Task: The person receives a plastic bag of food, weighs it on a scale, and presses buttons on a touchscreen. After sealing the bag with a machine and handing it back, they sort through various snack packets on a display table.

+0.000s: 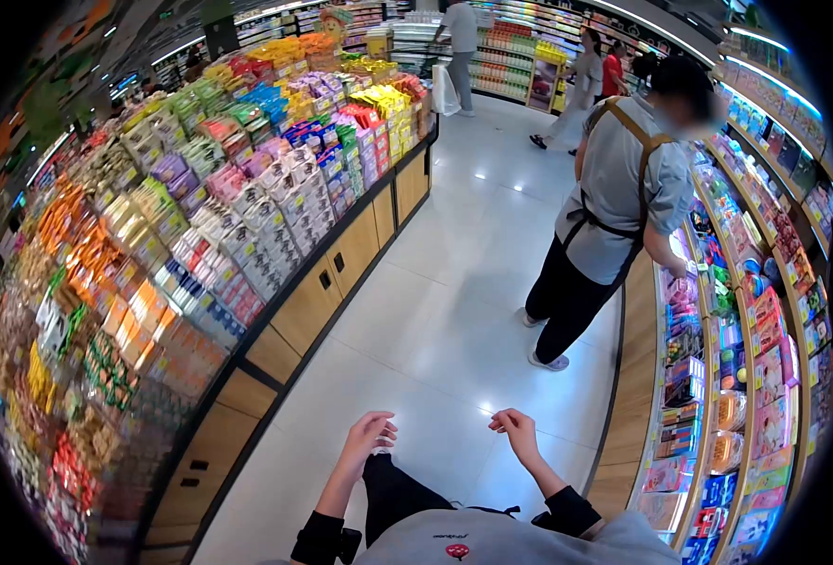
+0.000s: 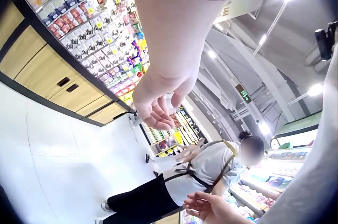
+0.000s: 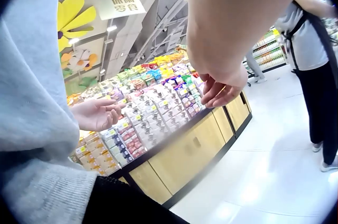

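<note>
In the head view my left hand [image 1: 369, 440] hangs in front of my body, fingers loosely bent, holding nothing. My right hand [image 1: 516, 433] is held out on the other side, also with loosely curled fingers around nothing. The wrist views agree: the left hand [image 2: 157, 109] and right hand [image 3: 222, 87] are in mid-air. Nearest to the left hand is a long snack counter [image 1: 285, 325] heaped with packaged snacks [image 1: 275, 212]. To the right of the right hand stand shelves [image 1: 708, 377] with colourful boxed and bagged goods.
Pale tiled floor [image 1: 416, 311] runs between counter and shelves. A person in an apron [image 1: 614, 179] stands ahead on the right, reaching toward the shelf. Farther off, another person [image 1: 460, 47] is by the counter's far end, and others walk near drink shelves [image 1: 503, 61].
</note>
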A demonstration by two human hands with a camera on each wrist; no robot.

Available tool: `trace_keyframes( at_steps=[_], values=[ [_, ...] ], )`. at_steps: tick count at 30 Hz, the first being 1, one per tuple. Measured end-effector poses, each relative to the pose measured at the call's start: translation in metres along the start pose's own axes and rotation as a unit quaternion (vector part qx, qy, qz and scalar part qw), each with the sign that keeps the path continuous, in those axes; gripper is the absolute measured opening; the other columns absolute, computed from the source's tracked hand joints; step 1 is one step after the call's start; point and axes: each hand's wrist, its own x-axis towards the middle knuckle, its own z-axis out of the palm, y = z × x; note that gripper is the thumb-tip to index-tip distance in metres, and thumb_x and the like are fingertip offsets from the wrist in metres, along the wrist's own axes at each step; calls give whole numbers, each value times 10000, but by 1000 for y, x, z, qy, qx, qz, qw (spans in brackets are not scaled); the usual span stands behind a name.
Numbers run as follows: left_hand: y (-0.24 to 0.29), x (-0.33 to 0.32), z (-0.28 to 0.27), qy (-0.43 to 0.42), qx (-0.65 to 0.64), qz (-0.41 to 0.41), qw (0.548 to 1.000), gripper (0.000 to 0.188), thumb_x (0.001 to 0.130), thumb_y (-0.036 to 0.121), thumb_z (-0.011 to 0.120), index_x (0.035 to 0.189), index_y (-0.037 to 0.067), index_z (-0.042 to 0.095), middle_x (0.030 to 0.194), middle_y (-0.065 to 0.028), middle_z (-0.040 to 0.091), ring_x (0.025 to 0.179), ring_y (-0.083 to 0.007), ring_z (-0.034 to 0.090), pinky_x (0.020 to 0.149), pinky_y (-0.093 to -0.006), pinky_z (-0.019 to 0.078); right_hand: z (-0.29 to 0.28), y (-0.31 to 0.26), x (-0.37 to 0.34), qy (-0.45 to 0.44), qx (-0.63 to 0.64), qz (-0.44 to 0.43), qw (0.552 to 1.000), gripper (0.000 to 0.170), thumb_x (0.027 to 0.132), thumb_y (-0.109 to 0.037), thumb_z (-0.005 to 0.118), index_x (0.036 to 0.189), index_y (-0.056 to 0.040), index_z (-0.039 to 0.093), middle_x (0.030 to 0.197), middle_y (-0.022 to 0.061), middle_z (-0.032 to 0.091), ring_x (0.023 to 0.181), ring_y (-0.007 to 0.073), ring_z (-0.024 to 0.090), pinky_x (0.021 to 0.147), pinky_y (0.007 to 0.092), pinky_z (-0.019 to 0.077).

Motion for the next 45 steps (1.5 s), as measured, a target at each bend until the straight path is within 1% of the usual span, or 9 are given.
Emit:
trace_keyframes(
  at_steps=[8,15,20,25,33,37,42,44,45],
  values=[
    [105,145,-123,39,24,15,999,249,943,207,467,1091,21,540,871,-67,585,778,-135,562,672,-265,477,94,-56,146,23,-46,11,999,234,915,-173,502,890,19,632,755,70,656,714,132,628,661,244,490],
    [141,290,-147,-46,34,-43,997,231,944,205,471,1073,28,543,878,-76,590,777,-140,567,665,-265,479,103,-79,232,73,-81,46,993,232,912,-185,516,902,16,632,773,66,657,730,130,625,672,254,492],
    [162,418,-110,-143,56,-86,984,240,944,201,473,1087,22,541,886,-78,594,783,-138,578,673,-268,485,90,-63,299,139,-49,106,983,222,904,-176,520,891,14,634,772,68,658,727,133,629,672,257,496],
    [211,559,-46,-210,121,-100,965,247,948,200,464,1106,21,527,891,-71,592,784,-128,574,679,-267,485,68,-45,429,190,-31,123,974,242,897,-199,524,864,12,637,750,69,657,712,132,629,661,261,496],
    [321,770,62,-250,140,-32,957,273,942,218,486,1111,9,528,894,-81,591,773,-132,571,669,-268,492,-3,-136,634,233,-74,43,969,266,896,-237,514,876,2,630,745,92,664,713,184,649,665,298,499],
    [333,873,112,-282,159,-44,945,269,942,222,486,1118,22,527,889,-68,581,771,-127,566,668,-265,485,-38,-155,718,286,-74,29,955,263,890,-243,507,887,-9,627,753,105,669,714,221,658,667,327,500],
    [333,1041,177,-363,216,-64,904,285,950,247,462,1139,39,510,881,-45,565,774,-116,550,662,-255,461,-85,-152,816,402,-113,-9,909,243,897,-229,513,869,-6,607,744,108,661,678,236,639,627,346,480],
    [340,1119,208,-429,230,-88,869,429,915,273,532,1269,50,438,1026,-97,561,886,-195,536,764,-341,481,-104,-150,843,453,-158,7,877,243,894,-237,510,868,-16,608,738,101,659,684,240,632,631,345,477],
    [345,1142,234,-457,236,-81,854,407,920,260,521,1258,45,450,1010,-94,565,881,-187,537,752,-324,481,-113,-148,850,489,-156,39,858,235,885,-233,509,859,-23,612,723,96,657,677,241,629,637,349,478]
  ],
)
